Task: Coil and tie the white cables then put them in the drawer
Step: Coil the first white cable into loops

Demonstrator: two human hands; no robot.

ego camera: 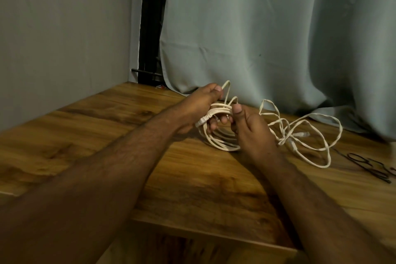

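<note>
A white cable coil (pixel 218 137) of several loops hangs just above the wooden table (pixel 107 130). My left hand (pixel 199 107) grips the top of the coil, with a plug end sticking out below its thumb. My right hand (pixel 250 128) pinches the coil's right side between thumb and fingers. A loose tangle of white cable (pixel 308 135) with plug ends lies on the table to the right, still joined to the coil. No drawer is in view.
A grey-green curtain (pixel 267 38) hangs behind the table, its hem on the tabletop. A grey wall (pixel 64 38) stands at the left. Thin black wire ties (pixel 368 165) lie near the right edge. The table's front edge runs below my forearms.
</note>
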